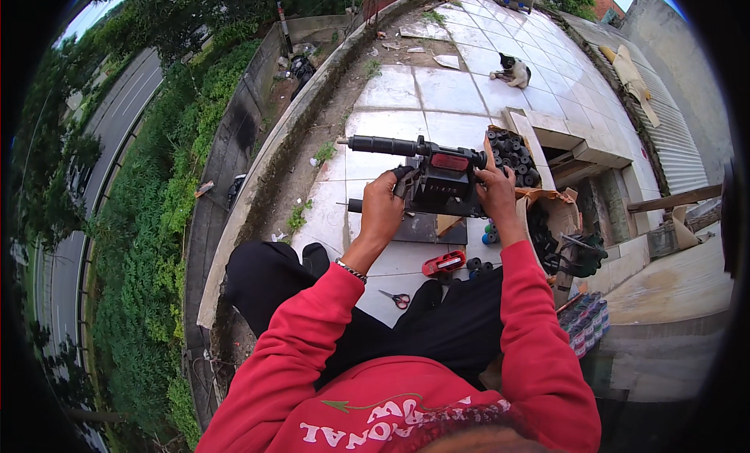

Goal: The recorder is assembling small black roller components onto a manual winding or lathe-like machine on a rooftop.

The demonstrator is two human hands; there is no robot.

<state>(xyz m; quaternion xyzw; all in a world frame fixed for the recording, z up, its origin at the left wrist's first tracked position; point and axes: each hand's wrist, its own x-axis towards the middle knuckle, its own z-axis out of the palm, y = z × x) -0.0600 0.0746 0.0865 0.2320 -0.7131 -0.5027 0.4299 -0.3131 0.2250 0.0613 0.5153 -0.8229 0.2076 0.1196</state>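
A black boxy device (444, 189) with a dark red panel on top is held up between my hands over the white tiles. From its upper left side sticks out a black ribbed cylinder (383, 145) with a thin metal tip. My left hand (383, 207) is closed round the device's left side, and something dark covers or lies by its fingertips. On the opposite side my right hand (498, 194) grips the edge, fingers partly hidden. Under the device lies a dark flat board (410, 229). A second thin rod with a black sleeve (354, 205) shows left of my left hand.
Scissors (401, 301), a red and black object (444, 262) and dark spools (478, 265) lie near my legs. A cardboard box of black spools (512, 158) stands at right, a second open box (558, 219) nearer. A cat (513, 70) lies farther off; a low wall (269, 160) runs left.
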